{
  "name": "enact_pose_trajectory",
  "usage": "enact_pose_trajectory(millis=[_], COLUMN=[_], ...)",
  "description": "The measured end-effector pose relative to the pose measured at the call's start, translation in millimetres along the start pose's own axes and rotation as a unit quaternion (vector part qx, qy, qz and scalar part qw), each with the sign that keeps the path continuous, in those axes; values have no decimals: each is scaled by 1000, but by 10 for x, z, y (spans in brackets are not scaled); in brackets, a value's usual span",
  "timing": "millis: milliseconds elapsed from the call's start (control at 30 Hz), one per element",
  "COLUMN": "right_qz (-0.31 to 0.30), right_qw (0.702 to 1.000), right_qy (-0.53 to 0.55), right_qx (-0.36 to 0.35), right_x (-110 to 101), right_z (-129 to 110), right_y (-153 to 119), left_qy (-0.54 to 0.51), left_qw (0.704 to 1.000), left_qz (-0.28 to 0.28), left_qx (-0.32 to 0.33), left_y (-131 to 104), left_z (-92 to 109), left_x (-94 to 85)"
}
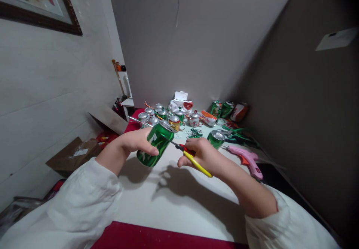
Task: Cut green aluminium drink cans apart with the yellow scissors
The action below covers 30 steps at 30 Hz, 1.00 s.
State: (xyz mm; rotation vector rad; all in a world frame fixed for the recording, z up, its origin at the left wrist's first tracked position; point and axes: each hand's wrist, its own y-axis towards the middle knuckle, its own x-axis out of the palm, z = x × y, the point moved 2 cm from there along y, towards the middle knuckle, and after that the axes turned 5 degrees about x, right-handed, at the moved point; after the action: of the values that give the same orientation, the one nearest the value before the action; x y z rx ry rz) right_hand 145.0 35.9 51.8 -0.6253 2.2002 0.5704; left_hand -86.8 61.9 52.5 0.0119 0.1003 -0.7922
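Observation:
My left hand (140, 143) is wrapped round a green drinks can (160, 140), which is tilted above the white table with its top leaning right. In my right hand (200, 153) is a pair of pliers (198, 163) with yellow and red handles and a thin dark nose. The nose points left, and its tip meets the can's side just below the rim. Whether the tip has pierced the metal I cannot tell. Just behind my right hand a second green can (216, 139) stands upright, partly hidden by the hand.
Several small can-made pots (174, 123) stand at the back, with a wipes pack (181, 105) behind. Cut green scraps (195, 133) lie mid-table. Crushed cans (227, 109), green-handled pliers (237, 133) and a pink glue gun (248, 159) are on the right. A grey panel (196, 46) rises behind.

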Motion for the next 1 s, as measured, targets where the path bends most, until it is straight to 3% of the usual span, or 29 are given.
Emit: enact_pose_trajectory(millis=[167, 433, 633, 733, 833, 1000], right_qz=[-43, -9, 12, 16, -7, -41], right_qw=[998, 999, 1000, 999, 999, 998], right_qy=[24, -18, -4, 27, 40, 2], right_qx=[44, 36, 8, -16, -11, 56], right_x=[9, 61, 69, 94, 104, 86], right_z=[-10, 86, 94, 86, 73, 55], right_y=[-10, 47, 60, 79, 77, 28], left_qy=[44, 149, -20, -48, -47, -32], left_qw=[998, 983, 1000, 998, 998, 999], left_qz=[31, 104, -17, -51, -52, -15], left_qx=[-24, -18, 8, 6, -2, -14], left_y=[14, 60, 79, 35, 7, 50], left_z=[-19, -4, -88, -77, -75, -136], left_x=[-43, -5, -7, -27, -60, -107])
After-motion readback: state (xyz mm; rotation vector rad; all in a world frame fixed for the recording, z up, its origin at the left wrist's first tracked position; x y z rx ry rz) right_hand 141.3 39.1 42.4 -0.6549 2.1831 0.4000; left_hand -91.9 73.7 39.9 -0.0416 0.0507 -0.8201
